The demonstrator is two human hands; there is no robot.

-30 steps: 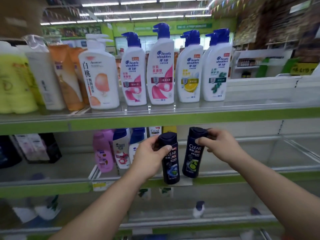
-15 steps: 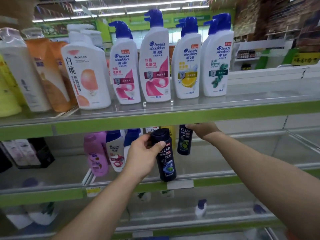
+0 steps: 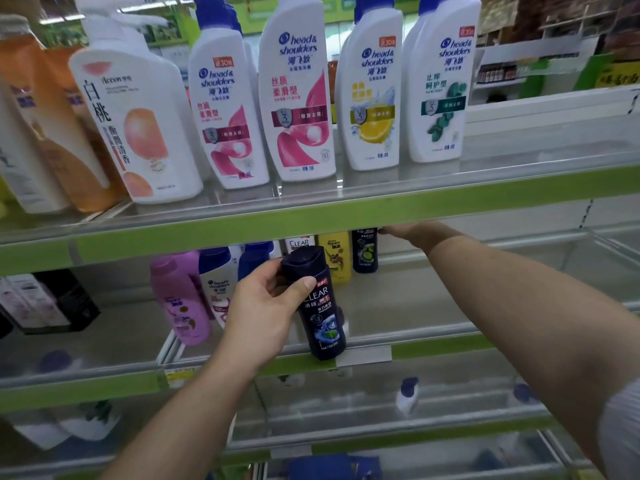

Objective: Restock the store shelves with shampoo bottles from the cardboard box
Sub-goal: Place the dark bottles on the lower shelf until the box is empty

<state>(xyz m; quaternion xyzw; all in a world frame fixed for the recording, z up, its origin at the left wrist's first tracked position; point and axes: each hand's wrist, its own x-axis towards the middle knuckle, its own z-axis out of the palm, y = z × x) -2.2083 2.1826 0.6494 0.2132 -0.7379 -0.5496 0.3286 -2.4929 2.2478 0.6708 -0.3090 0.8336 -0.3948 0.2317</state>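
While left hand (image 3: 263, 306) grips Clear bottle (image 3: 325, 320), right hand (image 3: 408, 232) half-hidden behind shelf edge (image 3: 450, 199), grip unclear.

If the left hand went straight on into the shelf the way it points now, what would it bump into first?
Probably the white CLEAR bottle or yellow Rejoice bottle standing behind; the dark CLEAR bottle the left hand holds would reach them first, though depth is unclear.

White background rack (image 3: 530, 53) holding small dark bottles (image 3: 497, 72), yellow sign (image 3: 621, 77) to its right
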